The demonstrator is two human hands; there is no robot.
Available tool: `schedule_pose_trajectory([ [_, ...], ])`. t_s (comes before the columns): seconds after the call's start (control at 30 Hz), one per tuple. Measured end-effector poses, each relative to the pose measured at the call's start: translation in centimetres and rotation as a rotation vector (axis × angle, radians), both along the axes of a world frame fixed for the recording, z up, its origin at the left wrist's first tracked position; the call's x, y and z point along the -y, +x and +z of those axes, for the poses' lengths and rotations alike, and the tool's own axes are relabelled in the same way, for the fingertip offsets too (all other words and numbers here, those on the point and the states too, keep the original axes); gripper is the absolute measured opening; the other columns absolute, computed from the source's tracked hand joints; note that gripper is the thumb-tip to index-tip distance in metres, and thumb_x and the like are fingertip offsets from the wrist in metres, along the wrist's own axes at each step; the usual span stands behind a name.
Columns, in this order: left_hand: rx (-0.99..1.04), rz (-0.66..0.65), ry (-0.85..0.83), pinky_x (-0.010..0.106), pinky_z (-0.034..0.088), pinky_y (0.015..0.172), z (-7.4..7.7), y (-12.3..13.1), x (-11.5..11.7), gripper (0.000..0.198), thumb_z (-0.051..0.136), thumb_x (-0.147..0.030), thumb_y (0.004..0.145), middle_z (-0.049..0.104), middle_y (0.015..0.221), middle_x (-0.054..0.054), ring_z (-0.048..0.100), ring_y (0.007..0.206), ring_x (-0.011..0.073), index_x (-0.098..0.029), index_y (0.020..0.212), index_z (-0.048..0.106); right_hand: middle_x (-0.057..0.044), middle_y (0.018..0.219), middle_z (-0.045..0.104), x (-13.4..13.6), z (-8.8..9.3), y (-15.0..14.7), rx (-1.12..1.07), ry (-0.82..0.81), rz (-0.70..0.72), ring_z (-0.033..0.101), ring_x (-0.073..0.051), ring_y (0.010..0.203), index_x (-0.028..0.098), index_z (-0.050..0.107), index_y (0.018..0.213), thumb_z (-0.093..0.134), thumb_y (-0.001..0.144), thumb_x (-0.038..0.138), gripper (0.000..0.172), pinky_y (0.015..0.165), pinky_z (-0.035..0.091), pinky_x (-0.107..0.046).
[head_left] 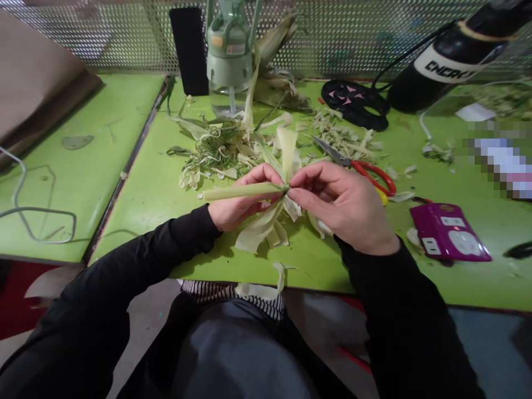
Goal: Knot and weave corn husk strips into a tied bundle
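Observation:
My left hand is closed around a rolled pale green husk stem that points left. Loose husk strips fan out below it, and one strip stands up above it. My right hand pinches the same bundle at its right end, fingertip against thumb, touching my left fingers. Both hands hover just above the green table, near its front edge. Both sleeves are black.
Husk scraps litter the table behind my hands. Red-handled scissors lie to the right, a purple power strip farther right. A green jar-like device, a black panel and a black bottle stand at the back.

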State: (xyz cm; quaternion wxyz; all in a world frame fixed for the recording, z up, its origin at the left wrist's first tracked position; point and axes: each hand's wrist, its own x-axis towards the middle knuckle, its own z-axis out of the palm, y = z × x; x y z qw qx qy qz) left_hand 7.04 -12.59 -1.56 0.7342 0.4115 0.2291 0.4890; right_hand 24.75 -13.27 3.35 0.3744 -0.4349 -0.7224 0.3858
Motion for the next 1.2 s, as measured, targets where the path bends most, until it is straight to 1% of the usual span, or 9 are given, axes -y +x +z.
schedule_pose_trajectory([
  [0.2, -0.05, 0.018, 0.03, 0.018, 0.038, 0.054, -0.2, -0.2, 0.1, 0.023, 0.078, -0.032, 0.078, 0.059, 0.074, -0.003, 0.048, 0.059, 0.0045, -0.018, 0.082, 0.06, 0.001, 0.077, 0.065, -0.3, -0.2, 0.1, 0.072, 0.12, 0.002, 0.058, -0.012, 0.063, 0.02, 0.064, 0.087, 0.068, 0.083, 0.026, 0.008, 0.063, 0.05, -0.028],
  [0.3, -0.064, 0.059, 0.022, 0.017, 0.036, 0.051, -0.3, -0.1, 0.1, 0.024, 0.078, -0.031, 0.078, 0.057, 0.071, -0.005, 0.046, 0.055, 0.0033, -0.018, 0.08, 0.057, 0.001, 0.078, 0.066, -0.5, -0.6, 0.2, 0.152, 0.208, 0.006, 0.059, -0.012, 0.065, 0.022, 0.065, 0.086, 0.068, 0.083, 0.025, 0.006, 0.065, 0.049, -0.029],
  [0.37, -0.061, 0.064, 0.027, 0.016, 0.037, 0.051, -0.3, 0.0, 0.1, 0.022, 0.077, -0.029, 0.079, 0.058, 0.073, -0.004, 0.049, 0.056, 0.0033, -0.018, 0.082, 0.057, 0.0, 0.079, 0.066, -0.6, -0.8, 0.2, 0.176, 0.22, -0.001, 0.059, -0.013, 0.065, 0.023, 0.066, 0.086, 0.069, 0.082, 0.025, 0.005, 0.064, 0.049, -0.029],
  [0.47, -0.054, 0.043, 0.052, 0.017, 0.043, 0.057, 0.0, -0.2, -0.1, 0.02, 0.076, -0.027, 0.08, 0.06, 0.079, -0.003, 0.056, 0.064, 0.0047, -0.018, 0.087, 0.06, -0.001, 0.078, 0.066, -0.5, -0.8, 0.1, 0.135, 0.183, -0.049, 0.059, -0.015, 0.065, 0.024, 0.066, 0.086, 0.072, 0.08, 0.029, 0.01, 0.064, 0.05, -0.031],
  [0.6, -0.08, 0.013, 0.061, 0.018, 0.045, 0.056, 0.8, -0.7, -0.5, 0.026, 0.081, -0.028, 0.073, 0.062, 0.08, -0.003, 0.056, 0.061, 0.0049, -0.018, 0.084, 0.061, -0.001, 0.078, 0.067, -0.3, -0.5, 0.0, 0.056, 0.129, -0.103, 0.059, -0.015, 0.065, 0.023, 0.066, 0.088, 0.074, 0.08, 0.036, 0.017, 0.063, 0.052, -0.031],
  [0.8, -0.164, -0.051, 0.128, 0.021, 0.049, 0.061, 0.9, -1.5, -0.9, 0.02, 0.076, -0.032, 0.079, 0.064, 0.078, -0.002, 0.061, 0.064, 0.0074, -0.018, 0.087, 0.063, 0.0, 0.08, 0.066, -0.4, -0.2, 0.2, -0.004, 0.069, -0.024, 0.058, -0.013, 0.066, 0.023, 0.067, 0.088, 0.074, 0.08, 0.035, 0.016, 0.063, 0.051, -0.028],
  [0.9, -0.163, -0.076, 0.148, 0.021, 0.052, 0.063, 0.9, -1.5, -1.2, 0.029, 0.082, -0.035, 0.074, 0.067, 0.077, -0.001, 0.064, 0.066, 0.0087, -0.017, 0.083, 0.061, -0.001, 0.08, 0.066, -0.5, -0.3, 0.2, -0.028, 0.035, -0.007, 0.059, -0.013, 0.067, 0.022, 0.067, 0.089, 0.073, 0.081, 0.034, 0.016, 0.064, 0.051, -0.029],
  [1.03, -0.158, -0.096, 0.088, 0.023, 0.056, 0.067, 0.9, -1.5, -1.2, 0.038, 0.086, -0.037, 0.067, 0.069, 0.076, 0.0, 0.066, 0.067, 0.0099, -0.016, 0.085, 0.061, -0.001, 0.081, 0.066, -0.6, -0.2, 0.2, -0.052, -0.014, -0.019, 0.06, -0.013, 0.068, 0.021, 0.067, 0.088, 0.073, 0.08, 0.036, 0.018, 0.064, 0.05, -0.027],
  [1.2, -0.042, -0.121, -0.083, 0.021, 0.058, 0.064, 0.8, -1.2, -1.0, 0.024, 0.079, -0.028, 0.076, 0.07, 0.078, 0.0, 0.068, 0.064, 0.0095, -0.014, 0.087, 0.062, 0.0, 0.078, 0.065, -0.9, -0.2, 0.4, -0.075, -0.105, -0.023, 0.054, -0.01, 0.059, 0.02, 0.068, 0.087, 0.074, 0.08, 0.038, 0.02, 0.054, 0.047, -0.024],
])
